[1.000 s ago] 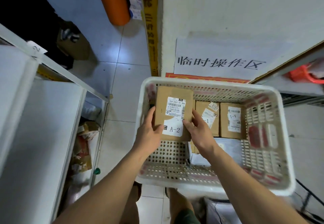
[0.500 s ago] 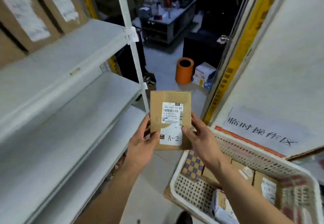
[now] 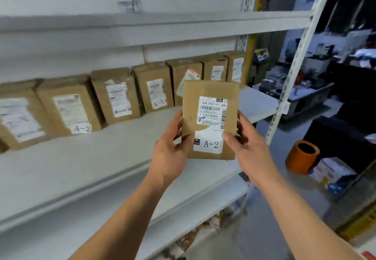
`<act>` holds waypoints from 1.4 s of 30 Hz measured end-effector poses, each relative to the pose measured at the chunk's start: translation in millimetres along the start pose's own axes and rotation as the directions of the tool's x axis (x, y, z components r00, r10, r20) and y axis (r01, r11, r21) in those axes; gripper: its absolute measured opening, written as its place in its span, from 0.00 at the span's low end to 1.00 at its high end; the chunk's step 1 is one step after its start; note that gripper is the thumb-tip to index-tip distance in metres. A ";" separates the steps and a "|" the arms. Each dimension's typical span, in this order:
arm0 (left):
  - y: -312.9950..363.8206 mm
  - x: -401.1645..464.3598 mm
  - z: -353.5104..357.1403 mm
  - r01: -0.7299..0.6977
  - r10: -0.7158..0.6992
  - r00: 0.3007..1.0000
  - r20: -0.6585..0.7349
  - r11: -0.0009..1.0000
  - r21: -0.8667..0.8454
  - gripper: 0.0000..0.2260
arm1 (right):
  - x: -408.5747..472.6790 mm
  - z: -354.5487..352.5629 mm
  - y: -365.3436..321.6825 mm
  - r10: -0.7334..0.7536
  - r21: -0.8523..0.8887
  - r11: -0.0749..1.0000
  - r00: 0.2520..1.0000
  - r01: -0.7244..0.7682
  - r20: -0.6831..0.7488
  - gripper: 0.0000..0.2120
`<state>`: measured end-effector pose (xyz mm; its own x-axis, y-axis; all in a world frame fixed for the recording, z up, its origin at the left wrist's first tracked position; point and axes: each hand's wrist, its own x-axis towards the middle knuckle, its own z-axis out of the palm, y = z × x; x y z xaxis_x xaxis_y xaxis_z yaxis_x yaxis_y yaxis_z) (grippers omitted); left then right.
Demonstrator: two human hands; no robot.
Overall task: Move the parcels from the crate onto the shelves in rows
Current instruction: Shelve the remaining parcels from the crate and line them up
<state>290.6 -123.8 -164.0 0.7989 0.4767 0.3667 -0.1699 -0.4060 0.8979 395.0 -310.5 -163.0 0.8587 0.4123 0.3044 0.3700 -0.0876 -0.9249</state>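
I hold a brown cardboard parcel labelled A-2 upright in front of the white shelf. My left hand grips its left edge and my right hand grips its right edge, thumb on the label. A row of several brown parcels stands along the back of the shelf, each with a white label; one reads A-2. The front part of the shelf is bare. The crate is out of view.
A white perforated shelf post stands to the right. An orange cylinder and a white and blue box sit on the floor at right. A lower shelf board lies beneath. Desks with clutter fill the far right.
My view has turned from the crate up to the shelf. Both hands carried the A-2 parcel out of the crate and raised it level with the row of parcels.
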 end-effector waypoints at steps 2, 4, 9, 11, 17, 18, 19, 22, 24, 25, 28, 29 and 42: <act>-0.8 -0.7 -42.4 0.015 -0.015 0.997 -0.070 1.000 0.008 0.30 | 9.8 39.8 -18.3 -0.051 0.026 0.998 0.996 0.049 0.077 0.32; -4.3 -3.7 -81.7 0.038 -0.036 0.988 -0.151 0.999 0.012 0.30 | 17.0 78.2 -34.3 -0.092 0.051 0.995 0.984 0.086 0.150 0.32; -23.0 -21.5 -169.9 0.108 -0.102 0.925 -0.365 0.994 -0.005 0.31 | 29.5 174.8 -51.0 -0.174 0.134 0.982 0.924 0.135 0.342 0.36; -30.4 -35.7 -199.8 0.141 -0.136 0.895 -0.425 0.990 -0.021 0.30 | 31.8 214.0 -52.1 -0.194 0.166 0.977 0.891 0.136 0.411 0.37; -36.1 -85.6 -273.6 0.227 -0.171 0.756 -0.632 0.974 0.007 0.28 | 21.1 322.4 -69.4 -0.268 0.259 0.957 0.755 0.135 0.598 0.33; -36.1 -93.8 -285.8 0.240 -0.173 0.727 -0.665 0.971 0.010 0.28 | 17.6 339.8 -74.0 -0.290 0.272 0.951 0.728 0.146 0.622 0.32; -36.7 -101.9 -298.4 0.249 -0.174 0.699 -0.694 0.969 0.008 0.28 | 13.7 357.0 -78.9 -0.309 0.284 0.946 0.701 0.157 0.643 0.32; -39.7 -125.8 -334.7 0.271 -0.179 0.628 -0.757 0.962 -0.002 0.27 | -1.9 405.6 -96.3 -0.328 0.299 0.941 0.639 0.157 0.696 0.32; -45.1 -139.2 -361.4 0.283 -0.183 0.582 -0.793 0.959 -0.014 0.27 | -11.9 436.8 -108.9 -0.340 0.299 0.939 0.604 0.173 0.720 0.32; -49.7 -144.6 -375.9 0.285 -0.181 0.561 -0.808 0.959 -0.017 0.27 | -16.4 451.9 -116.0 -0.352 0.294 0.935 0.590 0.196 0.727 0.31; -67.2 -156.0 -421.7 0.304 -0.166 0.520 -0.838 0.953 0.000 0.28 | -28.7 498.5 -134.5 -0.335 0.259 0.942 0.572 0.212 0.748 0.31; -73.6 -157.7 -438.1 0.303 -0.167 0.512 -0.842 0.953 -0.004 0.29 | -32.6 516.2 -139.0 -0.318 0.245 0.948 0.574 0.203 0.755 0.32; -150.5 -159.3 -654.7 0.411 -0.187 0.569 -0.801 0.908 0.080 0.30 | -90.9 746.5 -174.1 -0.165 0.162 0.984 0.743 0.077 0.648 0.38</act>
<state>-188.9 371.9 -198.2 0.0241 0.9716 0.2353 0.2204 -0.2347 0.9467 -12.2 344.2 -199.7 0.3473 0.9088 0.2312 0.3722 0.0927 -0.9235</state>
